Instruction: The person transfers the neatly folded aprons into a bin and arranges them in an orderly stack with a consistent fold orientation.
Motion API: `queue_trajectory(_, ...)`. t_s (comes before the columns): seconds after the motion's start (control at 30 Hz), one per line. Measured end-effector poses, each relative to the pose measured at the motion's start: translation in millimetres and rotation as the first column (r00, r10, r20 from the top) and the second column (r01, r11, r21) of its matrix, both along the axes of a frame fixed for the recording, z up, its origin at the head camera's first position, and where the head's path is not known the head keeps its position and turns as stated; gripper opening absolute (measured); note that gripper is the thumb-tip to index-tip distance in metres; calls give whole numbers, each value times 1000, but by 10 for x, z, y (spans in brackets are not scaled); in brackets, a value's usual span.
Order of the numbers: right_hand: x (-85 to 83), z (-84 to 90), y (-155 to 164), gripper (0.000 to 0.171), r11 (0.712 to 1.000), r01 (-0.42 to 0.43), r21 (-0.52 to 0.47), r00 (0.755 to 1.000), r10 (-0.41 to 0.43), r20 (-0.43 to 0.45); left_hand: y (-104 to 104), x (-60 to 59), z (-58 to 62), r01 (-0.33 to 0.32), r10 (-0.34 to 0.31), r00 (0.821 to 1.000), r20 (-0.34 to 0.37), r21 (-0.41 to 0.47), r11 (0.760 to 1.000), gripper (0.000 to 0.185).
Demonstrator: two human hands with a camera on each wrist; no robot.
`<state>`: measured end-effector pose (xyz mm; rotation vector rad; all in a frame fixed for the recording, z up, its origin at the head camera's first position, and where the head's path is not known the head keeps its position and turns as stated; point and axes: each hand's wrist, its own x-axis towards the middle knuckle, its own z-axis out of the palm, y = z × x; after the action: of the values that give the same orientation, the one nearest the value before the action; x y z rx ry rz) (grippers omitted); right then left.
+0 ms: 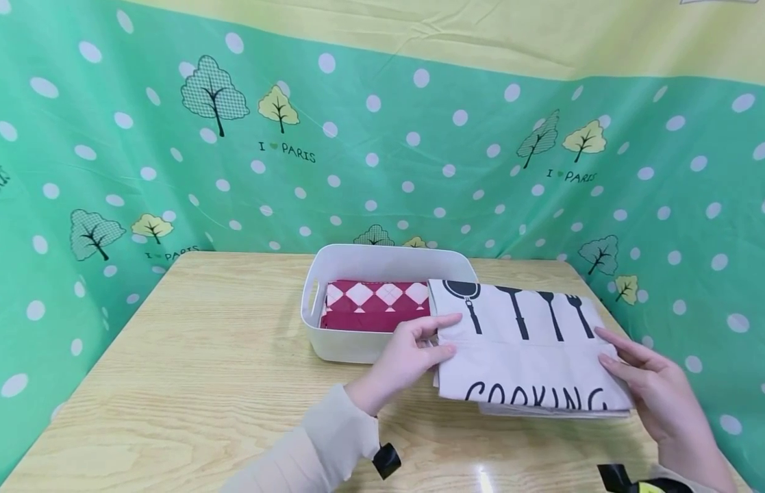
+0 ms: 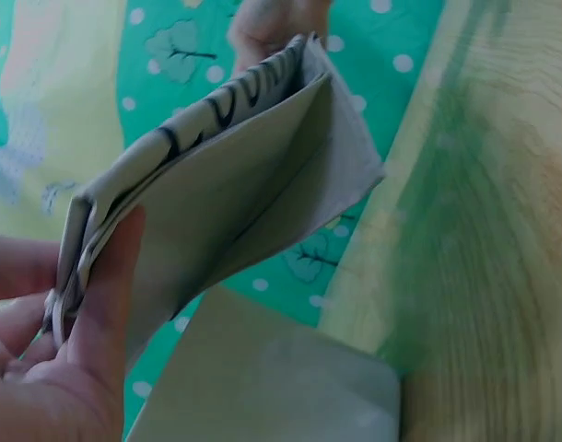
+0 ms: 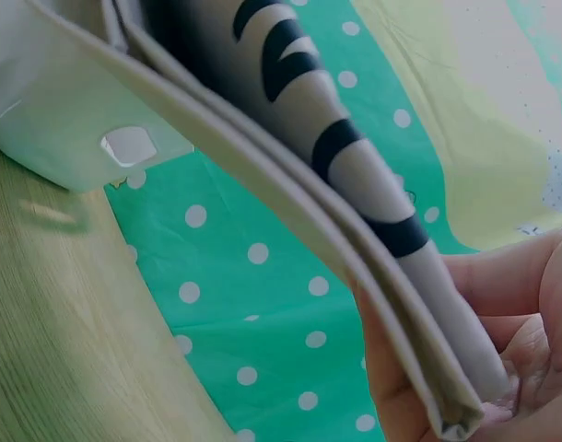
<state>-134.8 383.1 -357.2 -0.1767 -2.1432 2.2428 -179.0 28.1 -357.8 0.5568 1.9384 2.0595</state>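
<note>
A folded white cloth with dark kitchen-utensil prints and the word COOKING hangs above the table, held by both hands. At its left edge the left hand pinches the layers; in the left wrist view, thumb and fingers lie on either side of them. The right hand grips the right edge, its fingers partly behind the cloth in the right wrist view. Left of the cloth stands a white plastic basket, its right part hidden by the cloth. Inside it lies a folded red cloth with white diamonds.
The wooden table carries the basket near its far edge. A green curtain with white dots and tree prints surrounds the table at the back and sides.
</note>
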Motion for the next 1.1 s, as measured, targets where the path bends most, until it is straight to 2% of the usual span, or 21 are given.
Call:
queue_trajectory(0.1, -21, 10, -9, 43, 998, -36, -52, 999, 34, -34, -42, -23, 17, 64, -66, 996, 53, 42, 997, 53)
queue_trajectory(0.2, -48, 8, -29, 44, 996, -57, -73, 997, 52, -61, -81, -35, 32, 77, -80, 995, 63, 41, 996, 55)
queue_trajectory(0.47, -80, 36, -113, 44, 996, -48, -80, 998, 44, -49, -168, -62, 30, 27, -27, 997, 73, 6, 1000, 56)
queue_trajectory(0.63, -95, 34, -172, 44, 996, -28, -90, 999, 25, -33, -219, -75, 38, -5, 7, 998, 55, -35, 999, 56)
queue_trajectory(0.83, -131, 29, -229, 45, 999, -7, -32, 1000, 7, 1, -282, -75, 60, -44, 48, 998, 51, -85, 995, 55)
queue_trajectory(1.1, -182, 48, -301, 44, 998, -17, 65, 1000, 16, 15, -367, -89, 89, -60, 64, 997, 37, -95, 994, 56)
